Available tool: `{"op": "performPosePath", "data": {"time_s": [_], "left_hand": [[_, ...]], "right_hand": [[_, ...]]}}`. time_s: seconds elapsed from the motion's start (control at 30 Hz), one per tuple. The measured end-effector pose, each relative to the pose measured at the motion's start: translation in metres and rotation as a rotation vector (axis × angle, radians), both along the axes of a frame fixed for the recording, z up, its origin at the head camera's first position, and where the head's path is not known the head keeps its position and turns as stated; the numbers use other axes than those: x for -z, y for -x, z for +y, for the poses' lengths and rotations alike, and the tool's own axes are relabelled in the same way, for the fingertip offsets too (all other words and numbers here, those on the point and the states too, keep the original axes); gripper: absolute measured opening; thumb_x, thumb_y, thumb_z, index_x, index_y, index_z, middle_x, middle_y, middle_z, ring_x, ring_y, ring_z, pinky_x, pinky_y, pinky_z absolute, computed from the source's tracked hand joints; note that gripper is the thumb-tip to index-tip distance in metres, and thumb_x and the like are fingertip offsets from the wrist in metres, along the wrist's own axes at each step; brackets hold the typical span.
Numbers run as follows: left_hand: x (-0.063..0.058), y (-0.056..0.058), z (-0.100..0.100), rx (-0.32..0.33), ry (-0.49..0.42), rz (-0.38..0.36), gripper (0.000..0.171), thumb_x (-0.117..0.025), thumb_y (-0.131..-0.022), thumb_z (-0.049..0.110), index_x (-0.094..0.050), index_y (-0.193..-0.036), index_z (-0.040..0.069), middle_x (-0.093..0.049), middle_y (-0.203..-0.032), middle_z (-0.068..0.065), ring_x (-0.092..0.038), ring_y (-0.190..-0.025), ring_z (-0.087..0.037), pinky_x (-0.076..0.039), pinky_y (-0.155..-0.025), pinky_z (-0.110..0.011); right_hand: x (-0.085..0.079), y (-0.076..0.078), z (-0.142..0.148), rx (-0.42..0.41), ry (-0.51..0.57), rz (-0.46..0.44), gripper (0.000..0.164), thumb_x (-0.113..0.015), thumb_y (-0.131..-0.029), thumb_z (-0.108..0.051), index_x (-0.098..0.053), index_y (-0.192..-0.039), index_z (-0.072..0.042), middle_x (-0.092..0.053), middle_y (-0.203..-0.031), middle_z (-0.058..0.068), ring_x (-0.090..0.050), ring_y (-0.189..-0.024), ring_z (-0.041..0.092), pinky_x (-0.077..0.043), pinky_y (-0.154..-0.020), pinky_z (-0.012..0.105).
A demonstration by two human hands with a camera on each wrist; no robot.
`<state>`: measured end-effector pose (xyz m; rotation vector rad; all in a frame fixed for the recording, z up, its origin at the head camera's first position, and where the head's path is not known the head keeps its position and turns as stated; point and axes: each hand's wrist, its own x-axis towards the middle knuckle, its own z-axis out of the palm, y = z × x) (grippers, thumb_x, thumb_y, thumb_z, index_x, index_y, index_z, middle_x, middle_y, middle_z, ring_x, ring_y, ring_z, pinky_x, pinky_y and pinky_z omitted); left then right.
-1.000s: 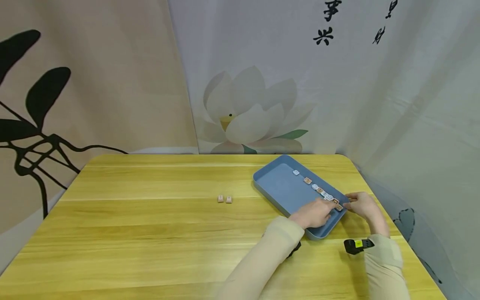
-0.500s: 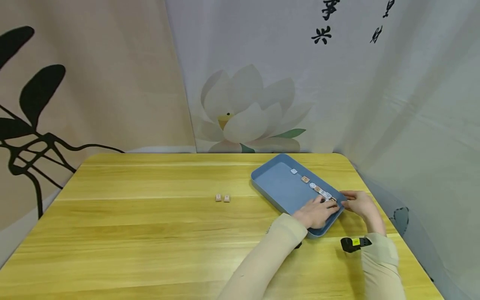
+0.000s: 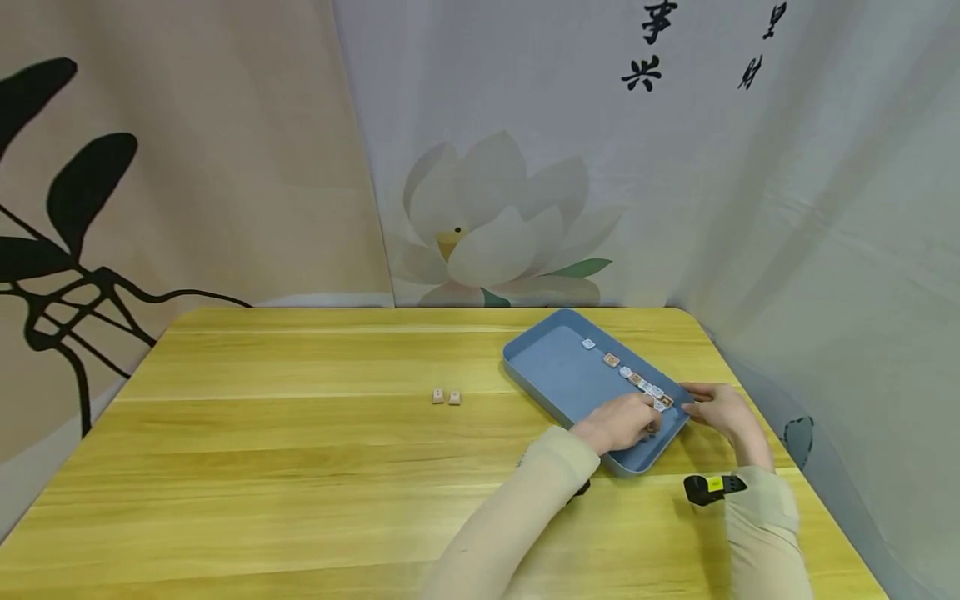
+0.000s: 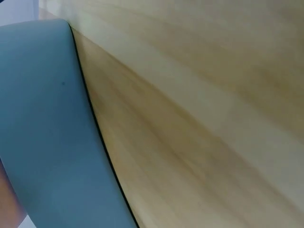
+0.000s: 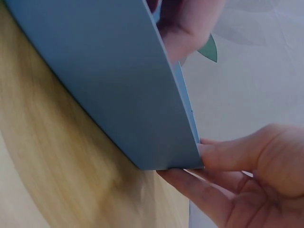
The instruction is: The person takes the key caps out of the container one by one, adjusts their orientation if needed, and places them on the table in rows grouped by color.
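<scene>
A blue rectangular tray (image 3: 551,367) lies angled at the right of the table. Along its right wall runs a row of small white and brown keycap-like pieces (image 3: 636,378). My left hand (image 3: 621,419) reaches over the near wall, fingers curled down and pinching a small brownish piece (image 3: 651,432) that they mostly cover. My right hand (image 3: 723,410) grips the tray's right corner; in the right wrist view the thumb is at the rim and the fingers (image 5: 197,187) lie against the outer wall. In the left wrist view the tray's outer wall (image 4: 57,118) fills the left side.
Two beige keycap-like pieces (image 3: 446,397) stand side by side on the wooden table (image 3: 262,467), left of the tray. Behind the table hangs a pale curtain (image 3: 510,208) printed with a lotus. The table's right edge runs close beside my right forearm.
My left hand has drawn back from the right-corner end of the row, its fingers curling in. The end piece seen there earlier is gone from its spot. My right hand stays at the corner.
</scene>
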<state>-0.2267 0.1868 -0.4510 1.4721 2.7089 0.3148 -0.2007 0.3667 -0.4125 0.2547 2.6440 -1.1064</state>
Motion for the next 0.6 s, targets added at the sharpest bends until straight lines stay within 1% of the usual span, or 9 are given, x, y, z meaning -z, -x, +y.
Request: {"op": "performPosePath", "data": {"time_s": [0.07,0.17,0.27,0.37,0.47,0.53,0.6], "left_hand": [[0.001,0.001,-0.003,-0.008,-0.012,-0.017,0.017,-0.065,-0.09,0.023,-0.071,-0.105,0.025,-0.062,-0.106,0.01,-0.059,-0.092,0.001,-0.045,-0.077,-0.006],[0.001,0.003,-0.008,-0.008,-0.032,-0.024,0.014,-0.069,-0.087,0.021,-0.071,-0.101,0.023,-0.064,-0.102,0.01,-0.059,-0.088,0.001,-0.044,-0.072,-0.006],[0.0,0.005,-0.014,-0.012,-0.064,-0.04,0.014,-0.069,-0.087,0.02,-0.07,-0.102,0.021,-0.068,-0.1,0.01,-0.061,-0.086,0.001,-0.044,-0.07,-0.005],[-0.003,0.006,-0.023,-0.014,-0.134,-0.079,0.02,-0.067,-0.089,0.017,-0.07,-0.108,0.017,-0.071,-0.104,0.007,-0.063,-0.087,0.0,-0.044,-0.071,-0.004],[-0.007,0.006,-0.034,-0.018,-0.215,-0.132,0.025,-0.065,-0.09,0.014,-0.068,-0.115,0.013,-0.069,-0.109,0.002,-0.064,-0.092,-0.004,-0.045,-0.073,-0.004],[-0.009,0.006,-0.042,-0.021,-0.267,-0.172,0.026,-0.064,-0.09,0.011,-0.068,-0.116,0.01,-0.067,-0.109,0.0,-0.063,-0.094,-0.006,-0.045,-0.074,-0.003],[-0.01,0.005,-0.049,-0.037,-0.314,-0.208,0.025,-0.065,-0.089,0.009,-0.069,-0.114,0.009,-0.066,-0.107,-0.002,-0.063,-0.094,-0.007,-0.045,-0.075,-0.002]], "right_hand": [[0.0,0.0,0.0,0.004,-0.001,-0.001,0.051,-0.052,-0.095,-0.003,-0.034,-0.14,0.013,-0.033,-0.141,0.039,-0.05,-0.121,0.046,-0.056,-0.088,0.037],[0.0,0.0,-0.001,0.009,-0.003,0.002,0.051,-0.052,-0.094,-0.003,-0.035,-0.139,0.014,-0.034,-0.14,0.04,-0.051,-0.12,0.047,-0.056,-0.086,0.037],[0.0,0.001,-0.001,0.011,-0.009,0.007,0.051,-0.053,-0.094,-0.002,-0.035,-0.138,0.015,-0.035,-0.139,0.04,-0.052,-0.119,0.047,-0.057,-0.085,0.036],[0.0,0.001,-0.001,0.009,-0.012,0.01,0.051,-0.054,-0.093,-0.002,-0.036,-0.138,0.015,-0.036,-0.138,0.04,-0.052,-0.119,0.046,-0.057,-0.084,0.035],[0.001,0.002,0.0,0.01,-0.001,0.003,0.051,-0.054,-0.094,-0.002,-0.035,-0.138,0.015,-0.035,-0.139,0.04,-0.052,-0.119,0.046,-0.057,-0.085,0.036],[0.001,0.003,0.001,0.01,0.005,0.0,0.052,-0.053,-0.094,-0.002,-0.034,-0.139,0.015,-0.034,-0.139,0.04,-0.052,-0.12,0.046,-0.056,-0.086,0.037],[0.002,0.002,0.001,0.008,0.006,-0.002,0.052,-0.053,-0.094,-0.002,-0.034,-0.139,0.015,-0.034,-0.139,0.04,-0.051,-0.12,0.047,-0.056,-0.087,0.038]]}}
